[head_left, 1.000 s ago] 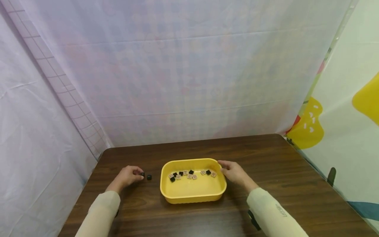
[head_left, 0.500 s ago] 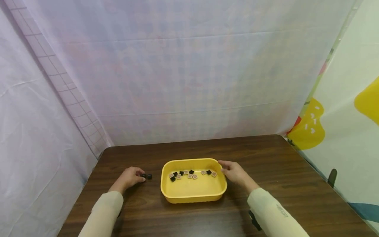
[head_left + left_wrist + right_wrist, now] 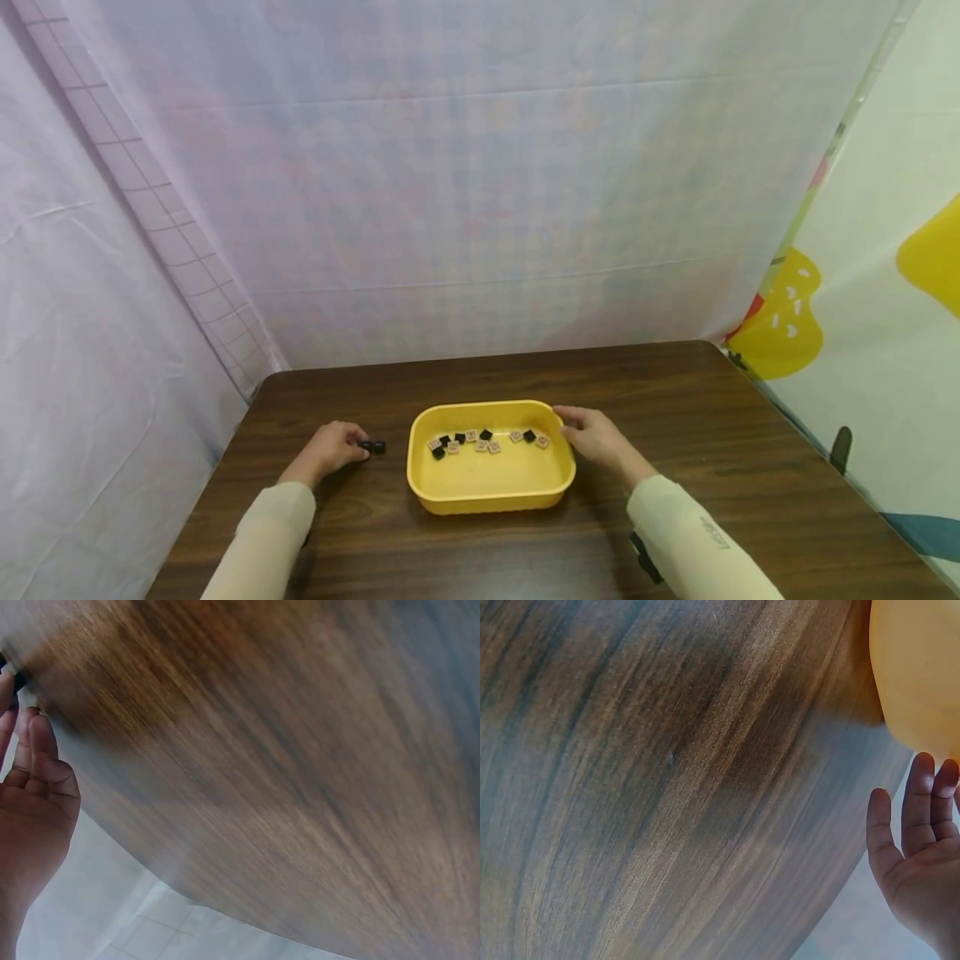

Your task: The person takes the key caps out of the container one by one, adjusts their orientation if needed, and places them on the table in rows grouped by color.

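My left hand [image 3: 330,448] is at the left of the table, its thumb and fingers pinching a small black block [image 3: 366,446]. Right beside that block lies another black block [image 3: 379,447], so close that I cannot tell whether they touch. In the left wrist view, dark bits show at the fingertips [image 3: 34,712], partly cut off. A yellow plastic basin [image 3: 491,506] stands in the middle. My right hand [image 3: 600,439] touches its right end near the rim, the fingers fairly straight against the outer wall [image 3: 922,675] in the right wrist view.
Inside the basin lie several small square tiles, some black [image 3: 486,435] and some beige with marks [image 3: 482,447], mostly toward its far side. The brown wooden table [image 3: 645,375] has curtains behind it and at both sides.
My left hand has moved slightly right, bringing the pinched black block up to the other black block. My right hand and the basin stay where they were.
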### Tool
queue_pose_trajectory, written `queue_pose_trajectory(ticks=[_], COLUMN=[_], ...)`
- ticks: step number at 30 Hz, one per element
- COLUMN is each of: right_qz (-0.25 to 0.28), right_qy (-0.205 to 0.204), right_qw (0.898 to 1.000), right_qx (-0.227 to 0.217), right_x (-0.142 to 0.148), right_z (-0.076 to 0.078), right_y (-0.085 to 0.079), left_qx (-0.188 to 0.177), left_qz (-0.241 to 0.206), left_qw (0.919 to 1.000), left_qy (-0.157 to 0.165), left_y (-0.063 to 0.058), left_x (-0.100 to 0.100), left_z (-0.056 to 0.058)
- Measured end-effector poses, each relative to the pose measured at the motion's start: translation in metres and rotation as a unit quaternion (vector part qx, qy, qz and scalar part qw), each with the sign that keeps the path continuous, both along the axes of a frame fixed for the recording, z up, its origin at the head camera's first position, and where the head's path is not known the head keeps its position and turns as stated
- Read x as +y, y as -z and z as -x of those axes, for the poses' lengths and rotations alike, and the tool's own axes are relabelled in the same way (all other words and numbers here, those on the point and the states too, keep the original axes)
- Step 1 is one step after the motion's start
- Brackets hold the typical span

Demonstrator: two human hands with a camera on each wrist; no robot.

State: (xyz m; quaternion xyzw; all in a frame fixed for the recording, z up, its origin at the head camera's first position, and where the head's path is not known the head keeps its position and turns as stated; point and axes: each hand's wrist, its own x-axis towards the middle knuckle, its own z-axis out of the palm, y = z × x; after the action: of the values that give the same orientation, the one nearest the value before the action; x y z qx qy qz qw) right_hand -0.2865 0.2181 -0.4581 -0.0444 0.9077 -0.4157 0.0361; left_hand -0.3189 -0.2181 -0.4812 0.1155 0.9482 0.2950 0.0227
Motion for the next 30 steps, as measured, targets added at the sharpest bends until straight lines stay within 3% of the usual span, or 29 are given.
queue_pose_trajectory(ticks=[30], right_qz=[-0.006], right_qy=[0.001], right_qw=[1.000], right_qx=[0.004], right_x=[-0.0002], right_z=[0.0003], right_y=[0.0011], left_qx=[-0.008], left_qz=[0.008], left_qw=[0.9999], left_qy=[-0.001], left_y=[-0.0046], left_x=[-0.0006], left_z=[-0.0037])
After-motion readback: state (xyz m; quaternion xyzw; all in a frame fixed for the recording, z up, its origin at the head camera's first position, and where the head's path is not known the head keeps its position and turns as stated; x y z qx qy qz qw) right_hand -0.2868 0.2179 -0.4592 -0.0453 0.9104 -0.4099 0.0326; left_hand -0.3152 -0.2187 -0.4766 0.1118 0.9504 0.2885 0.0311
